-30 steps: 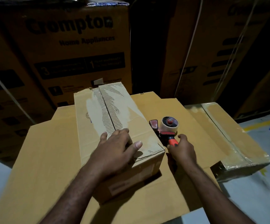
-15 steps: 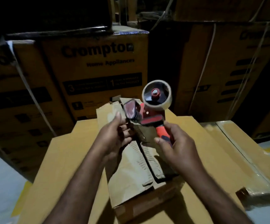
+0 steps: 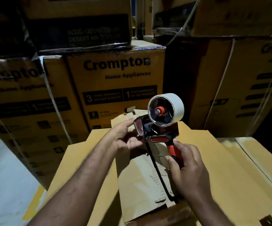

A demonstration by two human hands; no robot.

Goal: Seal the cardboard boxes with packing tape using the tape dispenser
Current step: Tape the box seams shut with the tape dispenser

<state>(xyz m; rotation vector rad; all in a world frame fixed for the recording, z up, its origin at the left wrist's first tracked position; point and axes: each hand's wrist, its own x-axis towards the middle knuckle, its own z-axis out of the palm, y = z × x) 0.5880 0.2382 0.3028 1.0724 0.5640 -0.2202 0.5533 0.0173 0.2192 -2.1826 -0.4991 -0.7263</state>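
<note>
my right hand [image 3: 187, 167] grips the tape dispenser [image 3: 161, 126]; my loose left hand [image 3: 125, 139] touches its nose, so i risk a blade cut.

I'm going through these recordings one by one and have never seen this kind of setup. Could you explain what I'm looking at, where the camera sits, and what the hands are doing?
There is no machine here. A person works with bare hands, and the single picture comes from a camera worn on the head, looking forward and down. The right hand grips the handle of a red and black tape dispenser, which carries a whitish tape roll. The left hand, fingers loosely extended, touches the dispenser's front end. Beneath them a small worn brown cardboard box, its centre seam open, lies on a larger flat cardboard box. Printed yellow cartons are stacked behind.
</note>
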